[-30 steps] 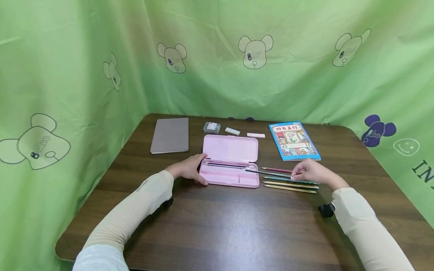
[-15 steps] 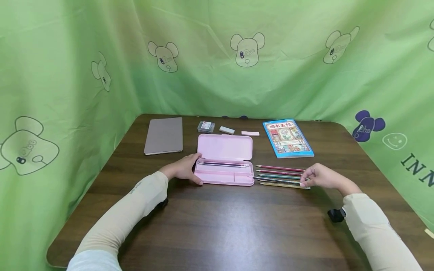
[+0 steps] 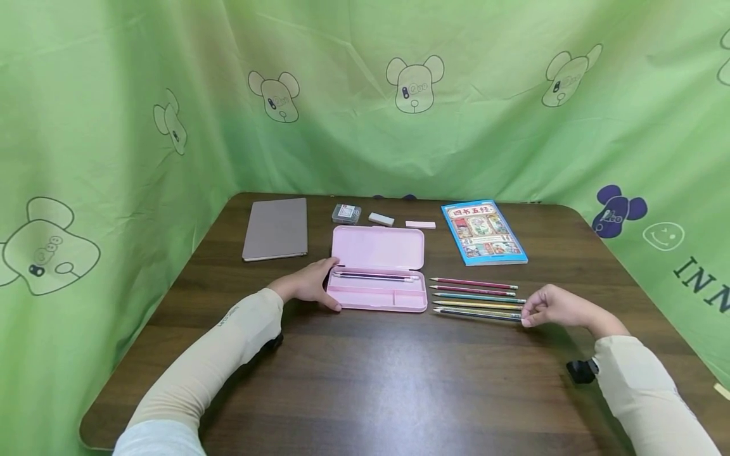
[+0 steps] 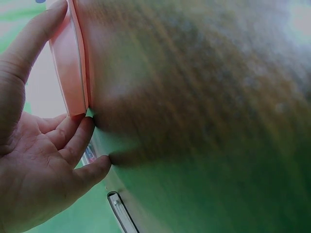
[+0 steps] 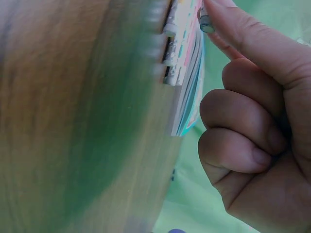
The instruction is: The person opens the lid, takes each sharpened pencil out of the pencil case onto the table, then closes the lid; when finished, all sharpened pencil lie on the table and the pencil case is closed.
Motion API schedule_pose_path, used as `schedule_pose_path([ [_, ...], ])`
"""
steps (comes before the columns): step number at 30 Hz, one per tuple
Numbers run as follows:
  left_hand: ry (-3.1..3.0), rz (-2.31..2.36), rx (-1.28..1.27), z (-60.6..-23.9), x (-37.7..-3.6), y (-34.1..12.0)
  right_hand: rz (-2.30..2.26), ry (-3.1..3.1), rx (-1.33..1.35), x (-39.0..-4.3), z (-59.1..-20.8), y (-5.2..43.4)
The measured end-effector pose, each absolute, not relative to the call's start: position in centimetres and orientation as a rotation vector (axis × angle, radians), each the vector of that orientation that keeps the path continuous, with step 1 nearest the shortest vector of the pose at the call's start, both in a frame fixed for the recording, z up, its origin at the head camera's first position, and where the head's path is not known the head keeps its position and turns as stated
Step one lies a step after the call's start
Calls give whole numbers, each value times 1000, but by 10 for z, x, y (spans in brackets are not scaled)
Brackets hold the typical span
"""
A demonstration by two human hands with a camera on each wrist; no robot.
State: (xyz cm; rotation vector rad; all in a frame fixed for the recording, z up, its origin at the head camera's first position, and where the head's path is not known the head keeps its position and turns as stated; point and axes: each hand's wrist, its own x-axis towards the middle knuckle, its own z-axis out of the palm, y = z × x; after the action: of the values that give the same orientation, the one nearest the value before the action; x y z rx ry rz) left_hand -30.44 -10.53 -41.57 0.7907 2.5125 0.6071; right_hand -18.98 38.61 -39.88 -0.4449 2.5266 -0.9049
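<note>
Along the near side of a row of red, teal and yellow pencils, a dark pencil is pinched by its blunt end between the thumb and fingertips of the right hand, its other fingers curled. Just left of that row, the pink pencil case, lid raised, is gripped at its left end between thumb and fingers of the left hand, with more dark pencils kept in its rear compartment. Farther off, a gray slab, a small box, a white eraser, a pink strip and a blue-edged book are set out before a green cloth.
</note>
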Motion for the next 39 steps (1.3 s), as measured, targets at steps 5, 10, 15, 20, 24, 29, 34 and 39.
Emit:
schedule_pose_path([
  [5, 2510, 616, 787, -416, -304, -105, -934, 2515, -508, -189, -405, 389],
  [10, 2513, 607, 770, -416, -304, -105, -921, 2539, -509, -189, -407, 390],
  [15, 2515, 614, 782, -416, -304, -105, -866, 2583, -425, -190, -407, 390],
  [20, 2512, 618, 779, -416, -304, -104, -862, 2659, -326, -191, -403, 392],
  [24, 2508, 617, 765, -415, -304, -104, -917, 2718, -271, -193, -404, 390],
  [29, 2510, 618, 784, -417, -305, -104, -974, 2790, -227, -197, -407, 383],
  [34, 2512, 612, 784, -419, -306, -104, -1024, 2799, -186, -204, -408, 372],
  [39, 2516, 609, 776, -418, -306, -104, -1099, 2771, -156, -214, -409, 361],
])
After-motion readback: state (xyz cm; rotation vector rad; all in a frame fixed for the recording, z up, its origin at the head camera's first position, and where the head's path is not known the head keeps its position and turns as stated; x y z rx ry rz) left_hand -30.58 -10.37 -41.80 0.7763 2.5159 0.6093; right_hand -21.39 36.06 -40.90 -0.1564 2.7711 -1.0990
